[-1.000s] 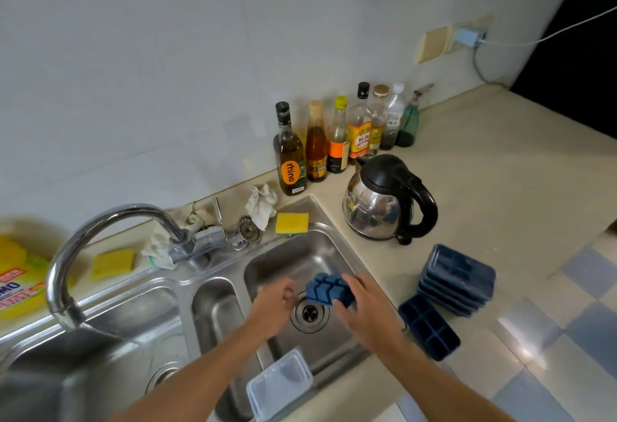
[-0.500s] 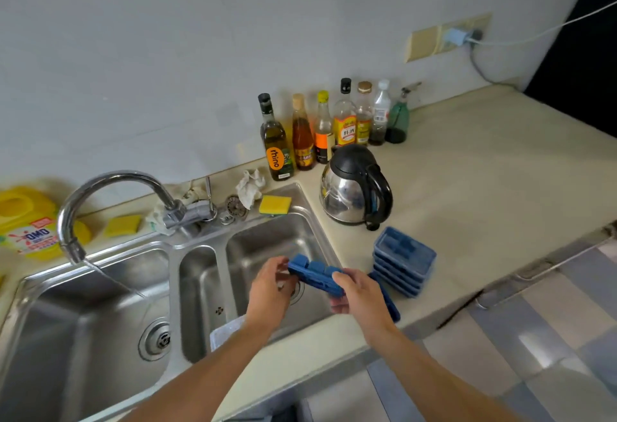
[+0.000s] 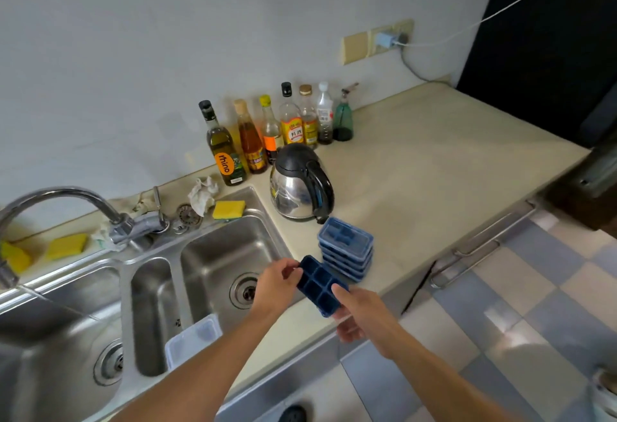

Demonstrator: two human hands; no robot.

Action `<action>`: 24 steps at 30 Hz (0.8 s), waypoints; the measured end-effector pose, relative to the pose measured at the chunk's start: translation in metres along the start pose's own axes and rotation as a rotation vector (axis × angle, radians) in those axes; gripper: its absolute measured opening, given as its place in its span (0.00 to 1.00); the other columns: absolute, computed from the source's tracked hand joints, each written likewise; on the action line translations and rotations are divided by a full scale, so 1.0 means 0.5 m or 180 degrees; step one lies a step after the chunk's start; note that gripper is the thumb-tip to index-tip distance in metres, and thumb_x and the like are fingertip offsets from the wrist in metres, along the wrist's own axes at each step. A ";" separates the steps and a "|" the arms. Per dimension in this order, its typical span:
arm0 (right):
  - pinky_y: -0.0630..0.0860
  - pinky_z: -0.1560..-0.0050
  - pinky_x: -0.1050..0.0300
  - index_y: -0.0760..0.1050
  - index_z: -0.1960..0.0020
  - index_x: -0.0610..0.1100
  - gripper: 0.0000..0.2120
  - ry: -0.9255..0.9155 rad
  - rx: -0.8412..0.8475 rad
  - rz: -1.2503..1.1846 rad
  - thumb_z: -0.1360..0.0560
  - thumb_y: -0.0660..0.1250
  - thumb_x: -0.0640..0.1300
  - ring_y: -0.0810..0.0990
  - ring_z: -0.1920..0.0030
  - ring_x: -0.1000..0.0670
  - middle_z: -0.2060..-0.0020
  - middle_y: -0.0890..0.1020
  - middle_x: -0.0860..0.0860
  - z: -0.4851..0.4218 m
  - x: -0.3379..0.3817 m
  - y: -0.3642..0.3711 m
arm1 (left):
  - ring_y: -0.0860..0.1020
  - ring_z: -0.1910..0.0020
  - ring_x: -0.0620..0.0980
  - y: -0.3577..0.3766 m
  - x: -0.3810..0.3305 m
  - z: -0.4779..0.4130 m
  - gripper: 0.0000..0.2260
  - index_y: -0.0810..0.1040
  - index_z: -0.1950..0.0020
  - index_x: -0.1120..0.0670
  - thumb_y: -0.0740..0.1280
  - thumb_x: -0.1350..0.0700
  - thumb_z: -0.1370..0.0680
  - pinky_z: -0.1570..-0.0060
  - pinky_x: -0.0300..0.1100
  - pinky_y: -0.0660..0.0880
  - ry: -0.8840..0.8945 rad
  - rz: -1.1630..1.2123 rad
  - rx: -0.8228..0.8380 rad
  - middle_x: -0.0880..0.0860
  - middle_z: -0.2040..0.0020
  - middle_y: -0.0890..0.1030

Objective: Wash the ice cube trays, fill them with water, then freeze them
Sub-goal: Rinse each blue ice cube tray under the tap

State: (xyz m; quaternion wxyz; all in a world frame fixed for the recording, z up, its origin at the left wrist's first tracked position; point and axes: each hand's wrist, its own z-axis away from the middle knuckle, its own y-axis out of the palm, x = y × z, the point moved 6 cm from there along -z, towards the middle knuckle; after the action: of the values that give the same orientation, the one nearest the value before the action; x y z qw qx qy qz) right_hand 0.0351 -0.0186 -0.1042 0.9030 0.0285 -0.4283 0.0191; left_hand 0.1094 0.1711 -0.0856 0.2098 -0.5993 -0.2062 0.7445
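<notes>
A dark blue ice cube tray (image 3: 319, 284) is held open side up over the counter edge, right of the sink (image 3: 213, 254). My left hand (image 3: 275, 283) grips its far left end, and my right hand (image 3: 362, 316) grips its near right end with the thumb on top. A stack of lidded blue trays (image 3: 345, 246) stands on the counter just behind it. A clear lid (image 3: 192, 338) leans in the narrow middle basin. Water runs from the faucet (image 3: 66, 201) into the left basin.
A steel kettle (image 3: 300, 188) stands behind the tray stack, with a row of bottles (image 3: 267, 134) along the wall. Yellow sponges (image 3: 228, 209) lie on the sink rim. Bare counter (image 3: 434, 171) stretches right. The tiled floor lies below at the right.
The tray was underside up over the right basin. It has been turned open side up and carried right, to the counter edge in front of the tray stack. The camera view has pulled back.
</notes>
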 end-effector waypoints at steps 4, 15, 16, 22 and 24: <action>0.79 0.59 0.50 0.78 0.45 0.34 0.18 0.0162 -0.0056 -0.0165 0.18 0.67 0.50 0.78 0.64 0.42 0.60 0.82 0.41 -0.007 -0.014 -0.023 | 0.80 0.52 0.47 0.039 -0.012 -0.027 0.08 0.84 0.44 0.53 0.65 0.57 0.18 0.52 0.38 0.71 0.0075 -0.0436 0.0302 0.47 0.53 0.83; 0.75 0.70 0.57 0.79 0.49 0.35 0.15 0.0527 -0.0164 0.0277 0.18 0.66 0.49 0.78 0.71 0.47 0.66 0.84 0.44 -0.069 -0.057 -0.019 | 0.80 0.42 0.51 0.083 0.027 -0.085 0.14 0.82 0.36 0.53 0.61 0.59 0.18 0.42 0.41 0.74 0.0204 -0.0850 0.0825 0.54 0.41 0.82; 0.75 0.70 0.57 0.79 0.51 0.35 0.15 0.0538 -0.0169 0.0296 0.18 0.66 0.49 0.78 0.71 0.47 0.67 0.84 0.44 -0.074 -0.062 -0.022 | 0.80 0.43 0.51 0.088 0.030 -0.087 0.14 0.82 0.36 0.52 0.61 0.60 0.19 0.42 0.41 0.74 0.0239 -0.0858 0.0872 0.54 0.41 0.82; 0.75 0.71 0.58 0.78 0.57 0.38 0.16 0.0386 -0.0229 0.0758 0.18 0.65 0.50 0.78 0.73 0.49 0.70 0.83 0.46 -0.098 -0.085 -0.037 | 0.72 0.41 0.45 0.104 0.069 -0.085 0.18 0.75 0.28 0.46 0.63 0.58 0.18 0.40 0.36 0.65 0.0304 -0.0985 0.0920 0.48 0.38 0.73; 0.75 0.71 0.58 0.78 0.58 0.37 0.19 0.0354 -0.0346 0.1012 0.19 0.65 0.53 0.78 0.74 0.49 0.70 0.82 0.45 -0.098 -0.081 -0.047 | 0.74 0.38 0.48 0.111 0.085 -0.083 0.19 0.73 0.26 0.45 0.62 0.57 0.17 0.40 0.36 0.66 0.0226 -0.0926 0.1010 0.50 0.35 0.74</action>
State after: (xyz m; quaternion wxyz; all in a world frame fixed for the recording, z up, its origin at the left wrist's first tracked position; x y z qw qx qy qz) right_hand 0.0486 -0.0393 -0.1675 0.9111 -0.0896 -0.3773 0.1400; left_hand 0.1382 0.1512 -0.1588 0.4139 -0.5485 -0.1632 0.7079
